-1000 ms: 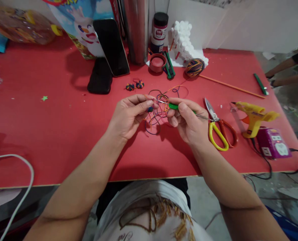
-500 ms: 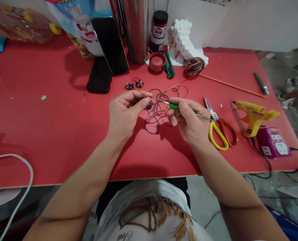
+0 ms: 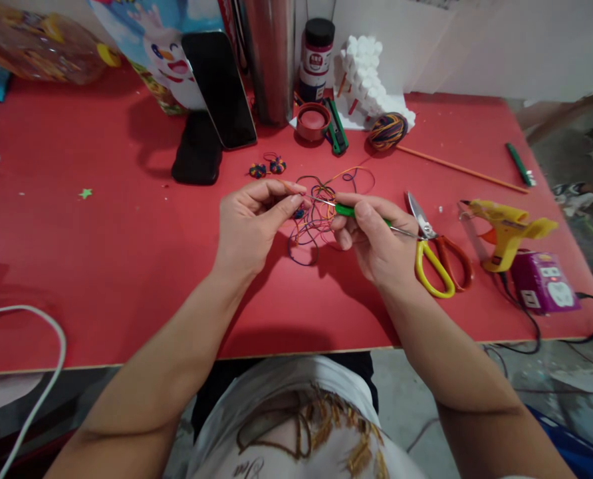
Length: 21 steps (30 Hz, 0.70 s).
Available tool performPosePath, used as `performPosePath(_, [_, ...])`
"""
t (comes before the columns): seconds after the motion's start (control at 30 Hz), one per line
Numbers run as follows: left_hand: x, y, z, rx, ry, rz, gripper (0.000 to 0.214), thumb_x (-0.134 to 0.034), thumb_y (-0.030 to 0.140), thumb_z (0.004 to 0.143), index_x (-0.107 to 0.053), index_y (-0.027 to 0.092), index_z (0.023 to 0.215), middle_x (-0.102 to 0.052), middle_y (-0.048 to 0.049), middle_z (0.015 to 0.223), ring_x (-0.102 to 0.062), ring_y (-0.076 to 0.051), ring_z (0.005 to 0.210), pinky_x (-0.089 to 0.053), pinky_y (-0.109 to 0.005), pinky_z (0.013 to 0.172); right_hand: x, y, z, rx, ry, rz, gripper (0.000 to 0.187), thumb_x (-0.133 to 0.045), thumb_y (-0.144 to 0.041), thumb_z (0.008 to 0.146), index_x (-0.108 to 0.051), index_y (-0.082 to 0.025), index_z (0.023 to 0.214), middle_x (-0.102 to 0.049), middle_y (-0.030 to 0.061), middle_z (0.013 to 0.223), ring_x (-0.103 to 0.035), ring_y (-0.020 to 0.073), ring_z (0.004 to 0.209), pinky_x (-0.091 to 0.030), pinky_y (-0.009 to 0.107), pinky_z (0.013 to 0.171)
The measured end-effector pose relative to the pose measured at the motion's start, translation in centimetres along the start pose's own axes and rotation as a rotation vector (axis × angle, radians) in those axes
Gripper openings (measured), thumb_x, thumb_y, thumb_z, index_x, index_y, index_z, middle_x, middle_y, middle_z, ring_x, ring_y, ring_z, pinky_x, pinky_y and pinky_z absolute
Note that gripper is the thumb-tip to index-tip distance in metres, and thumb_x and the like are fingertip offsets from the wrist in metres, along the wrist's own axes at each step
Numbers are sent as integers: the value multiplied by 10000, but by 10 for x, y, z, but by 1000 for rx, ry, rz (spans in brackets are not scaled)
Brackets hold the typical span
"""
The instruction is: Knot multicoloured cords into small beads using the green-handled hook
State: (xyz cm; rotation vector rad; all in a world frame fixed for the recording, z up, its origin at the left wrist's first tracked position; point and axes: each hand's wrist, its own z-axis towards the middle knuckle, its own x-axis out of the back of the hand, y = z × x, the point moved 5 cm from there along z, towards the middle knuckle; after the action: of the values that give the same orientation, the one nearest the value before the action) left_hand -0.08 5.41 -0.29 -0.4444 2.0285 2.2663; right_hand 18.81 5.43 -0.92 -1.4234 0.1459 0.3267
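Note:
My left hand [image 3: 254, 223] is pinched shut on a small multicoloured yarn piece [image 3: 299, 213] just above the red table [image 3: 102, 253]. My right hand [image 3: 376, 239] grips a green-handled crochet hook [image 3: 349, 211], whose metal tip points left into the yarn piece. Loose multicoloured yarn [image 3: 321, 199] lies tangled under and behind both hands and trails back to a yarn ball [image 3: 387, 130]. Two finished small yarn pieces [image 3: 267, 167] lie a little behind my left hand.
Yellow-and-red scissors [image 3: 433, 249], a yellow glue gun [image 3: 506, 229] and a purple power strip [image 3: 543, 283] lie to the right. A phone [image 3: 219, 90] on a black stand, a steel cylinder [image 3: 271, 60], a jar [image 3: 316, 56] and foam blocks [image 3: 369, 80] stand at the back. A white cable [image 3: 37, 352] crosses front left.
My left fingers shifted slightly on the yarn piece and the hook tip moved a little. A person's limbs at the far right edge have left the view.

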Motion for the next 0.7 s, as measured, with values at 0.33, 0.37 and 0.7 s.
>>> performPosePath(0.33, [-1, -3, 0, 63, -17, -23, 98, -874, 143, 850, -868, 224, 904, -822, -19, 860, -763, -139, 824, -610, -251, 826, -2, -1, 1, -4, -30, 45, 187, -814, -431, 970, -890, -279, 1046, -812, 10, 787, -646, 114, 560, -502, 286, 544])
performPosePath(0.37, [-1, -3, -1, 65, -23, -39, 99, -879, 137, 843, -866, 218, 897, -824, -21, 871, -765, -138, 828, -609, -249, 828, -2, -1, 1, -4, -36, 56, 179, -809, -422, 975, -890, -277, 1042, -810, 11, 786, -650, 111, 563, -503, 280, 545])
performPosePath(0.7, [-7, -7, -2, 167, -47, -183, 99, -899, 112, 772, -844, 168, 832, -811, -27, 802, -759, -126, 716, -578, -196, 617, -1, 7, 3, -37, -15, 184, 180, -807, -410, 978, -900, -274, 1052, -800, -5, 751, -661, 87, 549, -578, 230, 578])
